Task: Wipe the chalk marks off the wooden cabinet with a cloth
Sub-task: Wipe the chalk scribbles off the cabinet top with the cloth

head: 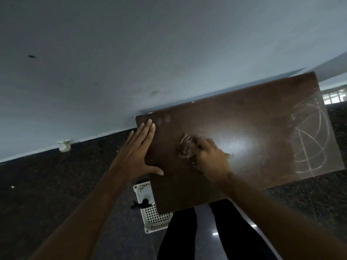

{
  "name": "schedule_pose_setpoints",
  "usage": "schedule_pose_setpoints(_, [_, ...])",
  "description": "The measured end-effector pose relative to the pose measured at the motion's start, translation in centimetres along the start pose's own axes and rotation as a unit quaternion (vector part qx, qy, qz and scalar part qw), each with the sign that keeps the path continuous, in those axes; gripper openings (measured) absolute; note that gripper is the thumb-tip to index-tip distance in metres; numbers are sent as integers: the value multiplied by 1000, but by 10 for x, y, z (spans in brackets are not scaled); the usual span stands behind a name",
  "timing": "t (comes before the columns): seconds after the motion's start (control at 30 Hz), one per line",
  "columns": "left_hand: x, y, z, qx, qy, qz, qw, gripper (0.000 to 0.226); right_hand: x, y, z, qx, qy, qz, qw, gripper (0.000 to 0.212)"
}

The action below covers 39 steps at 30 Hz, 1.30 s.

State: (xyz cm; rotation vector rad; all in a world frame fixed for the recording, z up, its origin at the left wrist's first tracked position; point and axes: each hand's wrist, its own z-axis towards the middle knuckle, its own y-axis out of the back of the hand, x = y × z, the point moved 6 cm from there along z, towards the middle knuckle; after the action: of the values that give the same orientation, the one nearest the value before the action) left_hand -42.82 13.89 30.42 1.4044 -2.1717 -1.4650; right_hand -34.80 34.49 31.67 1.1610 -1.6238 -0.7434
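Fingers of right hand (212, 158) curled round blurred cloth (185, 149), pressing it on cabinet (244, 119) top, mid-way. Left hand (135, 152) flat at left edge, fingers straight, together, thumb out. Chalk marks (309, 141) beyond, far right end.

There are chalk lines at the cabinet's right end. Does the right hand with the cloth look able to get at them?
Probably yes. The right hand grips the cloth mid-top, and only bare cabinet lies between it and the chalk marks; nothing stands in the way.

Blurred cloth (185, 149) under right hand (211, 159)
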Motion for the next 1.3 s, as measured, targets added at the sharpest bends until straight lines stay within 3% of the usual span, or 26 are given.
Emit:
schedule_pose_setpoints(0.1, [4,11,1,-5,-15,-19,1000,144,-10,18,40,-55,-115,52,990,37])
schedule_pose_setpoints(0.2, [7,22,3,-7,-33,-9,999,140,18,26,73,-99,-137,49,984,32])
schedule_pose_setpoints(0.37, [3,43,12,-44,-94,2,995,124,81,5,82,-71,-29,29,997,36])
schedule_pose_setpoints(0.5, [-11,56,17,-108,-173,6,979,87,102,-16,53,-18,67,20,997,41])
schedule_pose_setpoints(0.57, [-18,55,24,-120,-181,5,976,74,102,-25,25,0,107,4,994,50])
schedule_pose_setpoints(0.67, [-28,46,38,-105,-158,19,982,72,82,-33,-19,1,114,-7,993,58])
schedule_pose_setpoints(0.87, [-63,27,54,-22,-139,38,989,97,-30,-10,-66,-64,12,-8,998,64])
schedule_pose_setpoints(1.07, [-101,5,69,53,-140,102,983,118,-160,51,-43,-132,-246,39,960,26])
schedule_pose_setpoints(1.2, [-125,0,83,40,-112,111,987,130,-163,59,-13,-192,-338,148,909,34])
schedule_pose_setpoints(1.3, [-138,-1,92,41,-93,106,989,138,-136,49,-7,-173,-304,168,922,33])
